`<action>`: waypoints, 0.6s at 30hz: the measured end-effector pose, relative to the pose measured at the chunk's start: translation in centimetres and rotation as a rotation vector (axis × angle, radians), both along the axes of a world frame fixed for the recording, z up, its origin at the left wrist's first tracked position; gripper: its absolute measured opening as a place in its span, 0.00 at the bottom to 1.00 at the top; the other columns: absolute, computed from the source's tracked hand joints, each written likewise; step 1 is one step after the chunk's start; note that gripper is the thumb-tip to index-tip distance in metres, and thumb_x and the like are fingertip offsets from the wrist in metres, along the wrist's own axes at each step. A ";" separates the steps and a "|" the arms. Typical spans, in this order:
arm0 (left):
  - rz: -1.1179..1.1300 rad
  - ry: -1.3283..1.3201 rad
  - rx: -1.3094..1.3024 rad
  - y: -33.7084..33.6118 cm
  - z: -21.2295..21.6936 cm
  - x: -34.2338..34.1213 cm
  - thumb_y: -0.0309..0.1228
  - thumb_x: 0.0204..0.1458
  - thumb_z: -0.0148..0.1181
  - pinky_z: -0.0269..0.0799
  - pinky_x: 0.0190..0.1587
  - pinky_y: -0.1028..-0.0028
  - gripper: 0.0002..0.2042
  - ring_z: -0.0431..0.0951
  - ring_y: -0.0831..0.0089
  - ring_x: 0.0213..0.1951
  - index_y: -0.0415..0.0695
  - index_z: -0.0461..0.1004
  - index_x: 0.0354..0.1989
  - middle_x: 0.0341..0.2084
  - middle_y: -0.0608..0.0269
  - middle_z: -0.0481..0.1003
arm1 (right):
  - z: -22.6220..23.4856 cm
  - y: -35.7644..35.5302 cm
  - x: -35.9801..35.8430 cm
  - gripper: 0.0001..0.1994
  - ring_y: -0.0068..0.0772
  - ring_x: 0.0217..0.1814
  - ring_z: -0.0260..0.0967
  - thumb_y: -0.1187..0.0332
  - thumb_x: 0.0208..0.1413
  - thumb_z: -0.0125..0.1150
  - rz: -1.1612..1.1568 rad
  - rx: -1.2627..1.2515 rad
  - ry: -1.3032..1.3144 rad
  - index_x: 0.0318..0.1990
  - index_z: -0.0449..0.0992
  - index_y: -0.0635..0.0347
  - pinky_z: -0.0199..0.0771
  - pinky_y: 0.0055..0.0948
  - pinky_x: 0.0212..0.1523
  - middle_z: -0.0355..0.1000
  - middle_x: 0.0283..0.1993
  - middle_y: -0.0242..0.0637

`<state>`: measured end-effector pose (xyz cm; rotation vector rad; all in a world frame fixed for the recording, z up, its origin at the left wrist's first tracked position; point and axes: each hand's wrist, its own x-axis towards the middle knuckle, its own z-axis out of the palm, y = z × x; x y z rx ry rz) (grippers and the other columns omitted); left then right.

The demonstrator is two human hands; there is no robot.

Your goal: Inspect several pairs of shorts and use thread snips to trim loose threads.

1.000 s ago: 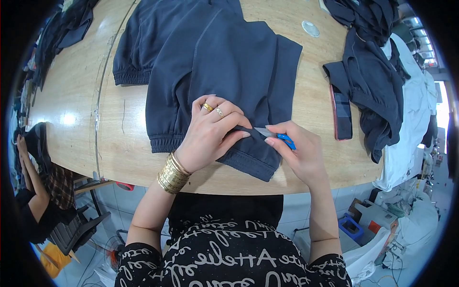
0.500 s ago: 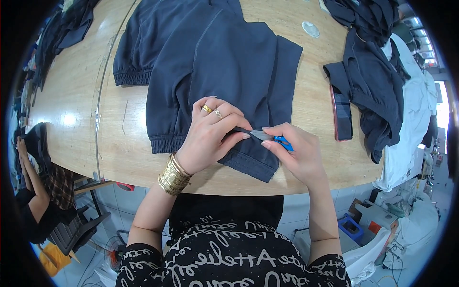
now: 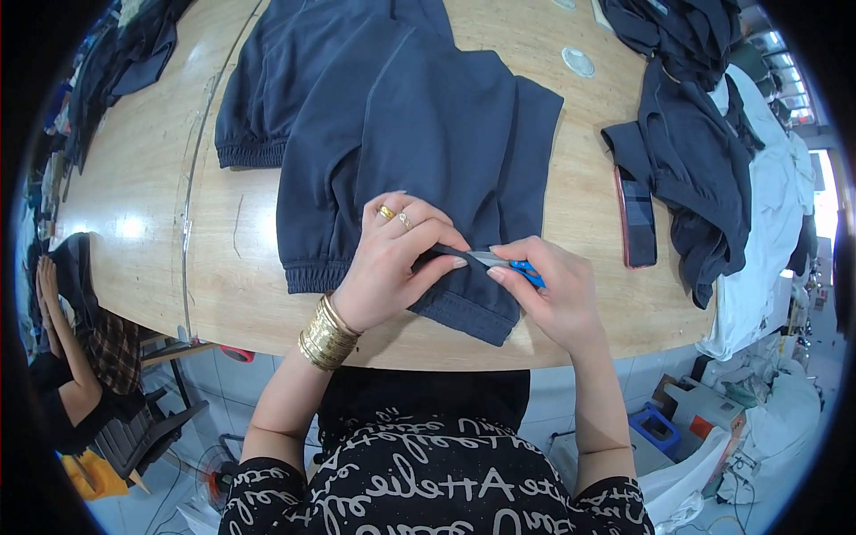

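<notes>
Dark navy trousers [image 3: 437,116] with gathered elastic hems lie spread on the wooden table in front of me. My left hand [image 3: 401,254], with rings and gold bangles at the wrist, pinches a fold of the trousers near the lower hem. My right hand [image 3: 553,290] is closed around small blue-handled thread snips [image 3: 526,272]. The grey blades point left and touch the pinched fold close to my left fingertips. The exact spot where blade meets cloth is partly hidden by the fingers.
A phone [image 3: 637,218] lies to the right, next to more dark garments [image 3: 695,169] and white cloth [image 3: 776,214]. A clear round disc [image 3: 578,61] rests on the tabletop [image 3: 241,321]. At far left, a person's arms [image 3: 67,330] show beside a chair [image 3: 147,432].
The blades sit slightly deeper at the pinched fold. The whole view has shifted a little, and both hands stay in nearly the same place on the cloth.
</notes>
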<state>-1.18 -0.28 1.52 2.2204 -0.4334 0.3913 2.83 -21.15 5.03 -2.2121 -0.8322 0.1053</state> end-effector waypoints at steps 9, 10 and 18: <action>-0.358 0.376 -0.027 -2.0 -0.3 -5.0 0.31 0.44 0.64 0.62 0.46 0.70 0.08 0.71 0.67 0.40 0.47 0.73 0.33 0.32 0.66 0.73 | -0.6 -1.6 1.6 0.16 0.18 0.30 0.63 0.69 0.46 0.68 -0.259 0.123 0.021 0.43 0.73 0.60 0.64 0.19 0.32 0.66 0.30 0.29; -0.364 0.366 -0.019 -1.2 0.9 -4.3 0.31 0.44 0.64 0.62 0.46 0.70 0.08 0.71 0.67 0.40 0.47 0.73 0.33 0.32 0.66 0.73 | -0.7 -1.8 2.2 0.16 0.18 0.30 0.63 0.69 0.46 0.68 -0.265 0.129 0.010 0.43 0.73 0.60 0.64 0.19 0.32 0.66 0.30 0.29; 0.163 0.122 -0.075 7.0 5.6 9.5 0.19 0.47 0.54 0.70 0.42 0.70 0.12 0.75 0.60 0.38 0.42 0.73 0.41 0.37 0.56 0.74 | -3.0 -2.3 10.7 0.13 0.17 0.28 0.61 0.67 0.48 0.65 -0.495 0.320 0.189 0.40 0.77 0.63 0.60 0.19 0.31 0.67 0.25 0.27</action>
